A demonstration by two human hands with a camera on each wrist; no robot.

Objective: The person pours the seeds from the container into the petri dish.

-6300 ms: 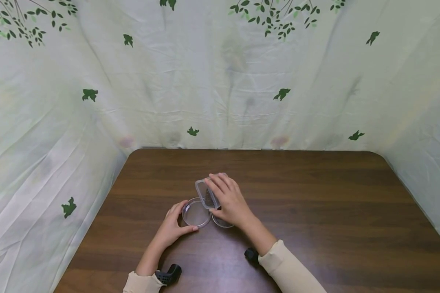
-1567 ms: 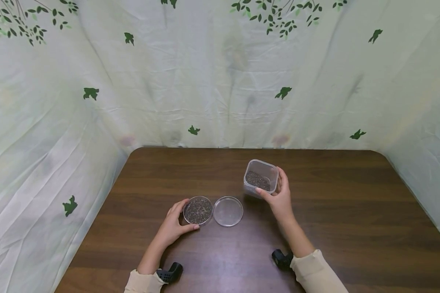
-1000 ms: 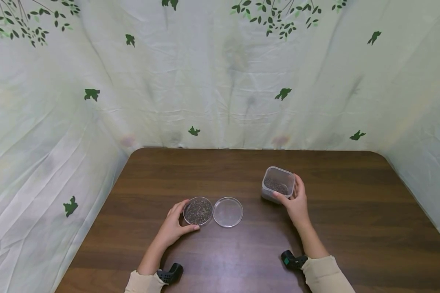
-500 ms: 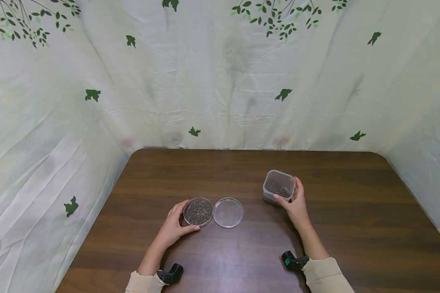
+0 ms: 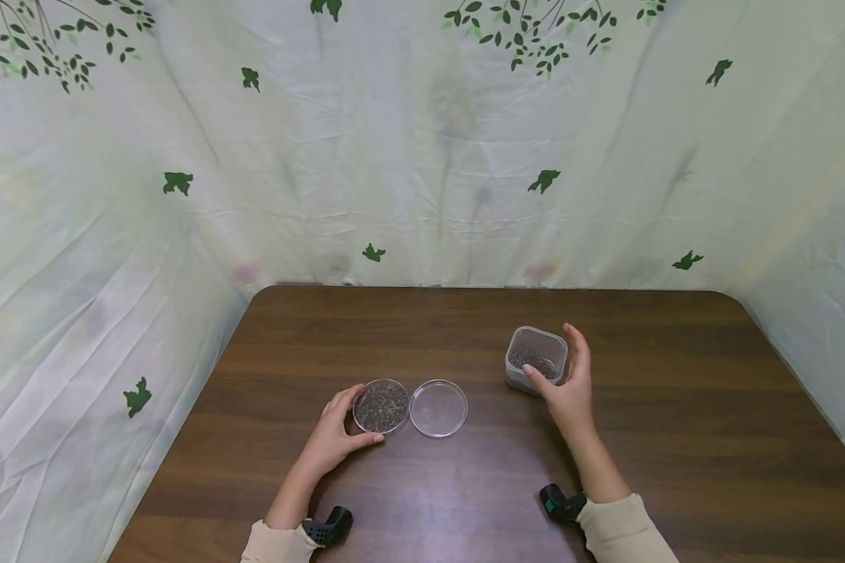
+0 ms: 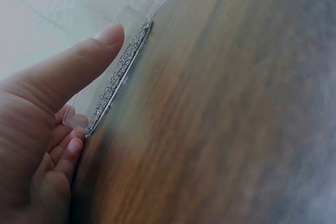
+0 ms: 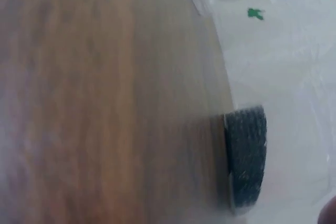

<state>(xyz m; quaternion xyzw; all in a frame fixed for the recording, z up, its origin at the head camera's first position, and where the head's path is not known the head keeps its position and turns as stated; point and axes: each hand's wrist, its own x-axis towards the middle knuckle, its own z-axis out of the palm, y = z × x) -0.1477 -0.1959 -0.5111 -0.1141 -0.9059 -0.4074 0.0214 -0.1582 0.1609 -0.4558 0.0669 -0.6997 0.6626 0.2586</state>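
Observation:
A round clear petri dish (image 5: 403,425) filled with dark speckled grains sits on the table. My left hand (image 5: 326,439) holds its left side between thumb and fingers; in the left wrist view the grains (image 6: 118,80) form a low layer behind the dish wall. Touching or almost touching it on the right is a second clear dish half (image 5: 438,408) with nothing in it. Farther right stands a square translucent plastic tub (image 5: 535,339), some of the same grains at its bottom. My right hand (image 5: 570,391) is spread at its right side, the thumb over the near rim.
All of this stands on a brown wooden table (image 5: 676,407) with rounded far corners. A pale curtain (image 5: 422,156) printed with leaves and birds hangs behind and at both sides. A black wrist device (image 5: 329,526) is on the left arm, another (image 5: 562,503) on the right.
Earlier, my right hand tilted the tub over the dish, which now holds grains. The tub moved right and came down upright; since half a second ago the right fingers have spread away from it.

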